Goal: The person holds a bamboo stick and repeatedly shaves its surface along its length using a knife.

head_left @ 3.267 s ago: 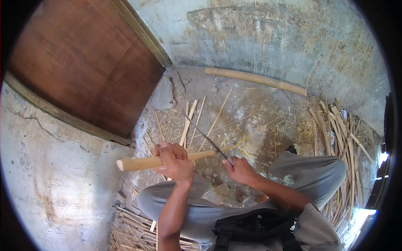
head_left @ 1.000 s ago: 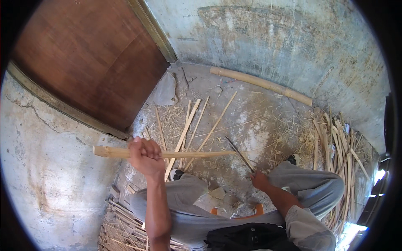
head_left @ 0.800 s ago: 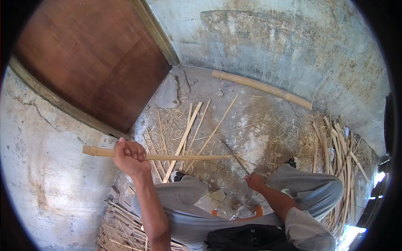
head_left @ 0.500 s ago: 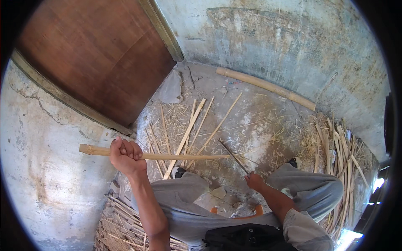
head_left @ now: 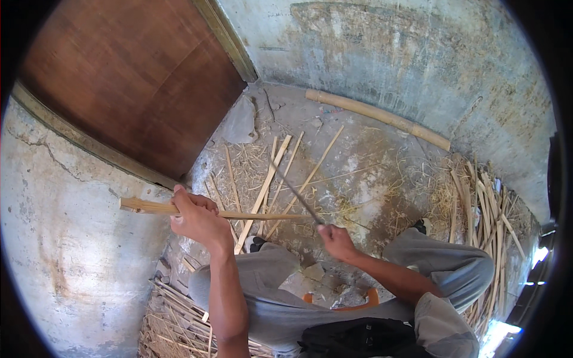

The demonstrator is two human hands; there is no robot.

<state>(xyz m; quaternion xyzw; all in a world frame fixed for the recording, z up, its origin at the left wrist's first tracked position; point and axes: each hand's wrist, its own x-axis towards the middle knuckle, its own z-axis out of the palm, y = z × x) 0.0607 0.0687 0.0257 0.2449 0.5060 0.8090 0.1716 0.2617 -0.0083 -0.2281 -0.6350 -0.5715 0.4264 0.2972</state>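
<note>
My left hand (head_left: pixel 202 219) is closed around a long, pale bamboo strip (head_left: pixel 256 216), held roughly level above the floor. The strip's thicker end sticks out to the left of the fist, and its thin end reaches right toward my other hand. My right hand (head_left: pixel 338 242) grips the handle of a knife (head_left: pixel 293 190) with a long, narrow, dark blade. The blade points up and to the left, crossing the strip near its right end; I cannot tell whether they touch. Several split bamboo strips (head_left: pixel 271 179) lie on the floor beyond my left hand.
A thick bamboo pole (head_left: pixel 379 119) lies along the far wall. Bundled strips (head_left: pixel 492 232) lie at the right, more strips (head_left: pixel 179 319) at the lower left. A brown door (head_left: pixel 137 83) stands at upper left. Something orange (head_left: pixel 358 305) is between my legs. Shavings litter the floor.
My right hand has moved left and slightly up, bringing the knife with it. My left hand has shifted right and turned, still holding the strip, whose left end moved slightly right.
</note>
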